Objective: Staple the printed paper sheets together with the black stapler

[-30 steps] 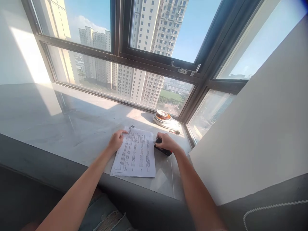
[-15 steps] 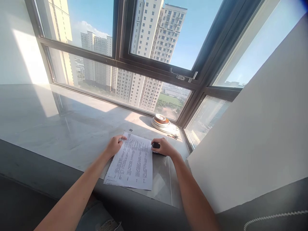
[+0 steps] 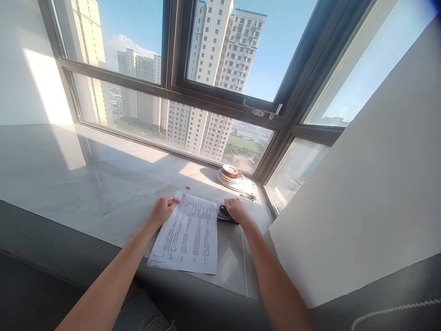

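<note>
Printed paper sheets [image 3: 188,234] lie on the grey ledge, their lower end reaching over its front edge. My left hand [image 3: 163,210] is at the upper left edge of the paper, its thumb and finger closed on that edge. At the paper's right edge sits a black stapler [image 3: 227,219], its base low on the ledge. My right hand [image 3: 237,209] is curled over the stapler's top and partly hides it. A small dark strip [image 3: 188,187], too small to name, lies beyond the paper.
A stack of round, plate-like pieces [image 3: 231,177] stands by the window corner, with a small dark tangle [image 3: 248,196] beside it. Dark window frames [image 3: 220,103] border the ledge [image 3: 113,193] at the back. A white wall [image 3: 361,193] slants up on the right.
My right hand has shifted slightly right and back from the paper's edge, showing more of the stapler. My left hand stays at the paper's left edge.
</note>
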The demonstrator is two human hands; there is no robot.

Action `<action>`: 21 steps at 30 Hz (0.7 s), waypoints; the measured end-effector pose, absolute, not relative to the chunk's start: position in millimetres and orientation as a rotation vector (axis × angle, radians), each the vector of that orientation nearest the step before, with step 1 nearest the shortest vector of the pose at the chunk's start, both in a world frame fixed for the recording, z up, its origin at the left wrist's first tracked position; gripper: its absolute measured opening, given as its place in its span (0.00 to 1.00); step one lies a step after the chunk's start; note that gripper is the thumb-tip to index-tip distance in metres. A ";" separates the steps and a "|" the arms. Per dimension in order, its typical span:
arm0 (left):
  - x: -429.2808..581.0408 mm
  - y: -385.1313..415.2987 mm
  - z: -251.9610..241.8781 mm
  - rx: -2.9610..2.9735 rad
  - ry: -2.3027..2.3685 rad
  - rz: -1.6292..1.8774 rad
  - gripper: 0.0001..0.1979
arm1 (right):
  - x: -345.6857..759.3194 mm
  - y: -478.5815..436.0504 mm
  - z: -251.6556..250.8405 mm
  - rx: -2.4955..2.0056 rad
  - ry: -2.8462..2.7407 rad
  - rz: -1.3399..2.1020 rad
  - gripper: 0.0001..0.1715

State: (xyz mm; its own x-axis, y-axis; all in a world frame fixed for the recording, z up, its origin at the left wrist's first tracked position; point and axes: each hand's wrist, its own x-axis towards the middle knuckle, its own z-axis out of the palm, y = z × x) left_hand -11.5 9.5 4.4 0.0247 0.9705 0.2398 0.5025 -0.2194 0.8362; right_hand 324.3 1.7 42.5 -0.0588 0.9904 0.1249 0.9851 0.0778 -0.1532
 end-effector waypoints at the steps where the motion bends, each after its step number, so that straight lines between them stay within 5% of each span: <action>1: -11.4 9.0 4.8 1.760 1.498 1.124 0.16 | 323.2 1.5 42.8 -2.013 -2.153 0.038 0.30; 21: -9.5 5.4 10.6 1.747 1.509 1.081 0.17 | 303.5 -5.2 47.1 -2.102 -2.195 -0.062 0.32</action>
State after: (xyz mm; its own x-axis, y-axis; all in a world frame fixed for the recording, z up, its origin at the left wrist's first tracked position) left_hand -9.5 5.4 10.6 0.0296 0.9791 0.2014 0.5056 -0.1885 0.8419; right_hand 303.5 -5.2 47.1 -0.0412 0.9940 0.1016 0.9981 0.0456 -0.0406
